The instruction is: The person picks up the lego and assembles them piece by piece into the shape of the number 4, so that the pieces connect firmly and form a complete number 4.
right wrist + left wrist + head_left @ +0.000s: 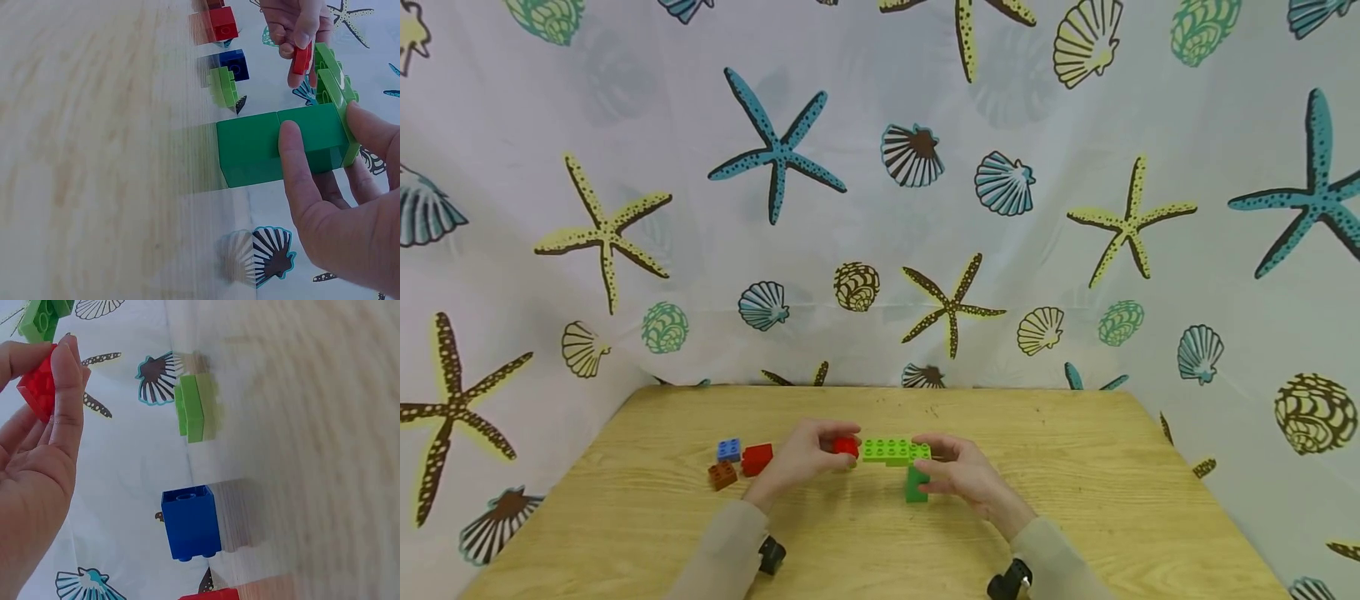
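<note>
My left hand [801, 457] pinches a red brick [846, 447] between thumb and fingers, just left of a light green studded piece [883, 451]. That piece lies across the top of a stack of two dark green bricks [250, 150], which stands upright on the table and sticks out to the left. With thumb and fingers around the top of the stack, my right hand [966, 477] grips it at the joint with the light green piece. In the right wrist view the red brick [302, 59] is close to the far end of the light green piece.
Left of my left hand lie a blue brick [728, 450], an orange-brown brick [722, 475] and another red brick [757, 460]. A small light green brick [192, 409] sits near the blue one in the left wrist view. A patterned curtain [865, 225] hangs behind the wooden table [1075, 450].
</note>
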The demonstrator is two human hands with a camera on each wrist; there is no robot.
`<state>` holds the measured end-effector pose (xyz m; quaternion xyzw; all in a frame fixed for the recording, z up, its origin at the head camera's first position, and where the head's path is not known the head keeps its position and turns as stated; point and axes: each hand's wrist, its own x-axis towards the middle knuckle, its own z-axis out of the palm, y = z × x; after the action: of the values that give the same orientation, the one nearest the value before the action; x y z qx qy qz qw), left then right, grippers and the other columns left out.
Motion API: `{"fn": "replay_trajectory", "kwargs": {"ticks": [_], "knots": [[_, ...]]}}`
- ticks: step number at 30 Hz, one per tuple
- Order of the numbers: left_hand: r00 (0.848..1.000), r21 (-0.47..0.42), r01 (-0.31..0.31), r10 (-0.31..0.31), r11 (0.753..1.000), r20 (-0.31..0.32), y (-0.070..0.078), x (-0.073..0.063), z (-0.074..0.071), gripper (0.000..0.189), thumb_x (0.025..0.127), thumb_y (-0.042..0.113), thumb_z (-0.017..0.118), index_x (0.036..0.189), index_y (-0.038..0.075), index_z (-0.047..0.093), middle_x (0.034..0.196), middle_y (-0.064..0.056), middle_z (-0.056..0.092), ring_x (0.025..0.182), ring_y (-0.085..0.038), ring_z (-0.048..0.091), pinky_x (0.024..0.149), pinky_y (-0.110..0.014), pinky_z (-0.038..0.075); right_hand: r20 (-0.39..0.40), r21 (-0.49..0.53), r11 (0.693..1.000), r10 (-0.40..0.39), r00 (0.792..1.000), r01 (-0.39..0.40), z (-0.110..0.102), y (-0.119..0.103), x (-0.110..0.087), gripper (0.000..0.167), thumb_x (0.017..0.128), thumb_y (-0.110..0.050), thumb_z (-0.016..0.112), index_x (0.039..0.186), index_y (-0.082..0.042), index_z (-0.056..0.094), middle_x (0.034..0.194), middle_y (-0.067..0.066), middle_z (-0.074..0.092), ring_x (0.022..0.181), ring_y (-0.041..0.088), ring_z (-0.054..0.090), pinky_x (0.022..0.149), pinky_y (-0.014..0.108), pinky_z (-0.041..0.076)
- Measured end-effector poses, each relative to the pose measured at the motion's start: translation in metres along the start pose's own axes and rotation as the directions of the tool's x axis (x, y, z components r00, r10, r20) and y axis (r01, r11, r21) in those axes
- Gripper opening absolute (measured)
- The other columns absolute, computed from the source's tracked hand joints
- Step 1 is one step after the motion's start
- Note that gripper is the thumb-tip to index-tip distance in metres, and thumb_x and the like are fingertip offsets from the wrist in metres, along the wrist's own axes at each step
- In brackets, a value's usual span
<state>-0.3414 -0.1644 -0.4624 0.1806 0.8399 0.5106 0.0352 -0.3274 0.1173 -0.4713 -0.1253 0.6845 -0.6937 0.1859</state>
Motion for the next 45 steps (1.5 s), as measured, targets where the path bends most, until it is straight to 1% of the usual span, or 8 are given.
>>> {"fn": "replay_trajectory", "kwargs": {"ticks": [6, 11, 17, 30, 34, 38, 41, 45], "knots": [[1.0, 0.008, 0.004, -0.005, 1.0, 0.028, 0.003, 0.005, 0.011, 0.05, 0.085, 0.008, 0.073, 0.133, 0.008, 0.061, 0.122, -0.011, 0.067, 0.093, -0.017, 0.065, 0.077, -0.028, 0.057, -0.019, 0.003, 1.0, -0.007, 1.0, 0.007, -0.002, -0.001, 0.001, 0.055, 0.091, -0.018, 0.071, 0.14, -0.004, 0.051, 0.121, 0.01, 0.057, 0.101, 0.016, 0.061, 0.084, 0.039, 0.058], [0.999, 0.04, -0.024, 0.023, 0.999, 0.044, 0.004, 0.005, 0.017, 0.05, 0.086, 0.005, 0.071, 0.135, 0.008, 0.059, 0.12, -0.009, 0.067, 0.097, -0.019, 0.063, 0.079, -0.029, 0.055, -0.017, -0.006, 1.0, -0.007, 1.0, 0.007, -0.002, 0.0, 0.001, 0.053, 0.091, -0.018, 0.071, 0.139, -0.004, 0.053, 0.123, 0.012, 0.058, 0.101, 0.016, 0.062, 0.085, 0.039, 0.058], [0.997, 0.029, -0.035, 0.033, 0.999, 0.067, 0.008, 0.005, 0.022, 0.051, 0.088, 0.008, 0.072, 0.137, 0.007, 0.057, 0.124, -0.007, 0.065, 0.103, -0.019, 0.061, 0.088, -0.033, 0.054, -0.024, -0.001, 1.0, 0.003, 1.0, -0.003, -0.001, 0.0, 0.001, 0.053, 0.091, -0.017, 0.07, 0.139, -0.004, 0.053, 0.123, 0.013, 0.058, 0.101, 0.016, 0.062, 0.085, 0.038, 0.058], [0.983, -0.056, -0.082, 0.09, 0.995, 0.157, 0.007, 0.007, 0.027, 0.052, 0.089, 0.01, 0.072, 0.137, 0.008, 0.055, 0.12, -0.01, 0.066, 0.101, -0.018, 0.066, 0.086, -0.032, 0.055, -0.011, -0.006, 1.0, 0.0, 1.0, 0.0, 0.0, 0.001, 0.0, 0.054, 0.091, -0.018, 0.07, 0.14, -0.004, 0.051, 0.125, 0.014, 0.058, 0.099, 0.015, 0.063, 0.085, 0.038, 0.057], [0.982, -0.111, -0.064, 0.083, 0.992, 0.172, 0.008, 0.006, 0.027, 0.052, 0.088, 0.008, 0.072, 0.137, 0.008, 0.054, 0.121, -0.011, 0.066, 0.105, -0.024, 0.067, 0.085, -0.032, 0.056, -0.005, -0.009, 1.0, -0.003, 1.0, 0.003, 0.0, 0.0, -0.001, 0.055, 0.091, -0.019, 0.07, 0.14, -0.003, 0.05, 0.126, 0.015, 0.058, 0.099, 0.015, 0.064, 0.086, 0.039, 0.057], [0.979, -0.205, -0.029, 0.07, 0.978, 0.192, 0.009, 0.006, 0.026, 0.055, 0.088, 0.007, 0.072, 0.139, 0.003, 0.052, 0.125, -0.015, 0.064, 0.11, -0.031, 0.066, 0.087, -0.035, 0.057, -0.003, -0.009, 1.0, -0.001, 1.0, 0.001, 0.001, 0.0, -0.002, 0.057, 0.091, -0.019, 0.07, 0.141, -0.003, 0.049, 0.126, 0.015, 0.058, 0.099, 0.015, 0.064, 0.086, 0.038, 0.057], [0.978, -0.245, -0.025, 0.074, 0.969, 0.193, 0.008, 0.006, 0.026, 0.054, 0.088, 0.007, 0.072, 0.137, 0.001, 0.053, 0.126, -0.016, 0.062, 0.11, -0.03, 0.066, 0.087, -0.035, 0.057, -0.003, -0.007, 1.0, 0.002, 1.0, -0.002, 0.001, 0.0, -0.002, 0.057, 0.091, -0.02, 0.07, 0.141, -0.003, 0.05, 0.126, 0.015, 0.058, 0.099, 0.015, 0.064, 0.086, 0.038, 0.057], [0.979, -0.251, -0.035, 0.084, 0.967, 0.188, 0.005, 0.006, 0.026, 0.048, 0.088, 0.007, 0.073, 0.133, 0.002, 0.058, 0.125, -0.018, 0.063, 0.107, -0.026, 0.068, 0.088, -0.035, 0.057, -0.003, -0.009, 1.0, 0.002, 1.0, -0.002, 0.001, 0.001, -0.001, 0.056, 0.091, -0.019, 0.07, 0.141, -0.004, 0.05, 0.126, 0.015, 0.058, 0.099, 0.015, 0.064, 0.085, 0.038, 0.057]]}}
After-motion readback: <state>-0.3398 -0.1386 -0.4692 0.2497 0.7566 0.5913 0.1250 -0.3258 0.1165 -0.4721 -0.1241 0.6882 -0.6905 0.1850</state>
